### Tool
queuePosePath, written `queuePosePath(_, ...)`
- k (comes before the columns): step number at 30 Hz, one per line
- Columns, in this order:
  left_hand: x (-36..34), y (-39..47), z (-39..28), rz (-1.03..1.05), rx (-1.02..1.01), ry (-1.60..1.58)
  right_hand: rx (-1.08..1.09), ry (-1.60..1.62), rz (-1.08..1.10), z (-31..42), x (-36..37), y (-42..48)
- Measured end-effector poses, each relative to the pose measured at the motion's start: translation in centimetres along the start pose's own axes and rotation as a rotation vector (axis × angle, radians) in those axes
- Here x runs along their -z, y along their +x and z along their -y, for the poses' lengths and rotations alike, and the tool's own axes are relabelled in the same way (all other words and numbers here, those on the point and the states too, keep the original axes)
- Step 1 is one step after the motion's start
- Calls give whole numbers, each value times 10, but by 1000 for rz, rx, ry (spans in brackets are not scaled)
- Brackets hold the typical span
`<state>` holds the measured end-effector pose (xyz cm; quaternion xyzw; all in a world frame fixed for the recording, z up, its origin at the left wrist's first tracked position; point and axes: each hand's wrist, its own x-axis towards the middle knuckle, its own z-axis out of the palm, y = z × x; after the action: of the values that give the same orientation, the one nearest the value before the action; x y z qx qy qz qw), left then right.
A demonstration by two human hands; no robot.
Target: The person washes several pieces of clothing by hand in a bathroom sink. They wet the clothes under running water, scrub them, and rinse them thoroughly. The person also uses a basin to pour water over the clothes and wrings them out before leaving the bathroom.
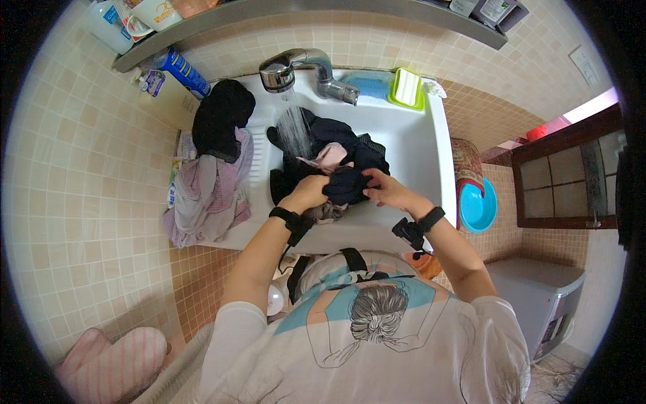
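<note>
Both of my hands are over a white sink basin (411,141), on a bunched dark navy cloth (345,186). My left hand (309,193) grips its left side, fingers partly hidden behind the fabric. On its right edge, my right hand (386,189) pinches the cloth with thumb and fingers. Beneath and behind it lies a heap of wet black clothing (328,131) with a pale pink piece (330,157) on top. A brownish patterned fabric (328,212) shows below the cloth. Water sprays from the chrome faucet (278,76) onto the heap's left part.
Left of the basin, black clothing (222,118) and striped pink garments (212,192) lie on the washboard ledge. A green soap dish (407,90) with white bars stands at the back right. A shelf (323,6) with bottles overhangs the sink. A blue basin (478,207) is at right.
</note>
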<state>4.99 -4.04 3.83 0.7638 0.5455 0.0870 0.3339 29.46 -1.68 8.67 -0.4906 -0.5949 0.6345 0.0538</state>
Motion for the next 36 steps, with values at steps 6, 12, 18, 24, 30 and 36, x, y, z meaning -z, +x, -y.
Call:
queuePosePath(6,-9,-17,-47,142,-180,-58,394,-284,-264,-16,-7,37)
queuePosePath(12,-18,-45,-44,130,-308,-44,249,-99,-41,-44,-26,74)
queuePosePath(18,11,-73,3,-250,-76,-46,312,279,-242,-15,38,39)
queuePosePath(24,25,-62,14,-57,80,-222,435,350,-344,57,69,-39)
queuePosePath(30,-8,-5,17,56,36,53,582,325,-433,82,75,-73)
queuePosePath(36,18,33,31,-160,325,-393,659,406,-569,91,71,-108)
